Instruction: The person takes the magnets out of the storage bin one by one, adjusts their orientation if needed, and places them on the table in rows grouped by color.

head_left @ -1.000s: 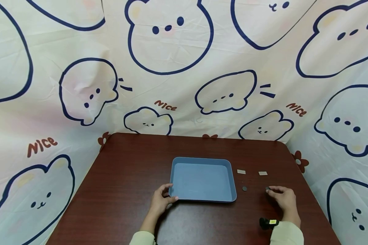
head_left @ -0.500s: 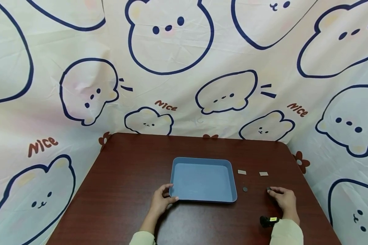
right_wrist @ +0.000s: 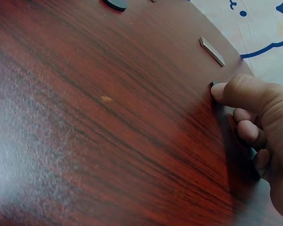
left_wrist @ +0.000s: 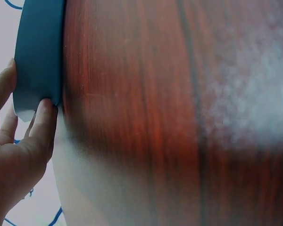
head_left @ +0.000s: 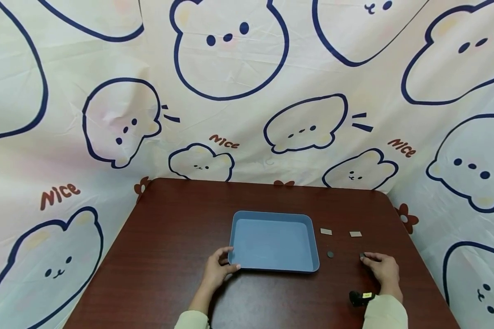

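Note:
My left hand point(head_left: 217, 270) grips the near left corner of a shallow blue tray point(head_left: 275, 244), thumb at the front edge and fingers along the side. Up close in the left wrist view, the fingertips meet the tray's outer wall point(left_wrist: 40, 56). On the right, my right hand point(head_left: 383, 267) pinches a small dark round disc point(head_left: 362, 255) low over the table. Only a dark sliver of that disc point(right_wrist: 212, 85) shows past the thumb in the right wrist view. A second dark disc point(head_left: 330, 254) lies flat between the tray and this hand.
Two thin pale rectangular pieces, one left point(head_left: 326, 231) and one right point(head_left: 356, 234), lie beyond the discs. A patterned cloth point(head_left: 247, 137) hangs behind the brown wooden table point(head_left: 181, 214). Near the right wrist is a black device point(head_left: 360, 298) with a yellow label.
The head view has shifted very slightly, so everything sits a little differently in frame. Both hands keep their places on the tray and the disc.

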`<state>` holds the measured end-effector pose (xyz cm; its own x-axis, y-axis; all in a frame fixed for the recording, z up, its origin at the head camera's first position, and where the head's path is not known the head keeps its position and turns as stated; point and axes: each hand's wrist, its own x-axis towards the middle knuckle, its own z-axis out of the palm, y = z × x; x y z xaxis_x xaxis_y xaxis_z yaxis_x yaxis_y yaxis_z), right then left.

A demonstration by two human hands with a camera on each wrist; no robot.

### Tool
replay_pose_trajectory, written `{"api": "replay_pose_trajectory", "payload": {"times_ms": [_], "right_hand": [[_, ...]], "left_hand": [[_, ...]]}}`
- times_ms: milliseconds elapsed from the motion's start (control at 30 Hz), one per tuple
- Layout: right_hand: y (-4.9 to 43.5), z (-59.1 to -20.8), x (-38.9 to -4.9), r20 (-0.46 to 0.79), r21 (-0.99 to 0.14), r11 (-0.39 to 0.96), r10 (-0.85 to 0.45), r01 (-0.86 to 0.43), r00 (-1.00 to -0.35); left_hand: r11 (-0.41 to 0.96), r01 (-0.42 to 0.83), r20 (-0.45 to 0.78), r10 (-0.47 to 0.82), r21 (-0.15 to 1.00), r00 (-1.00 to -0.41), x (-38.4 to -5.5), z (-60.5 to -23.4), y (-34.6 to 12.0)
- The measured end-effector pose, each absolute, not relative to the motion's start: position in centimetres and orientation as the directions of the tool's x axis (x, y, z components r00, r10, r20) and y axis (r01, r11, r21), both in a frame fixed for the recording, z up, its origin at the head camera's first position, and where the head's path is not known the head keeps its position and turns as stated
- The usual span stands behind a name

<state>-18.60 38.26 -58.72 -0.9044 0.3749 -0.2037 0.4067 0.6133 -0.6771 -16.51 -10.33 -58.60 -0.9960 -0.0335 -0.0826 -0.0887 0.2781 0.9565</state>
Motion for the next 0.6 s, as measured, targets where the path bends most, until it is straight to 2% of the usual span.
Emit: {"api": "replay_pose_trajectory", "payload": {"times_ms": [300,600], "right_hand": [[38.5,-59.1,-18.4,-0.162,-0.692,0.617,0.374,0.375,-0.913],[36.6,-59.2,-16.7,-0.197,-0.755,0.508,0.426,0.413,-0.883]], "left_hand": [[0.272,-0.068,-0.063,-0.028,0.96,-0.998,-16.8,-58.7,-10.2],[0.264,-0.014,-0.017,0.01,0.965,-1.0,-15.5,-58.9,-11.3]]}}
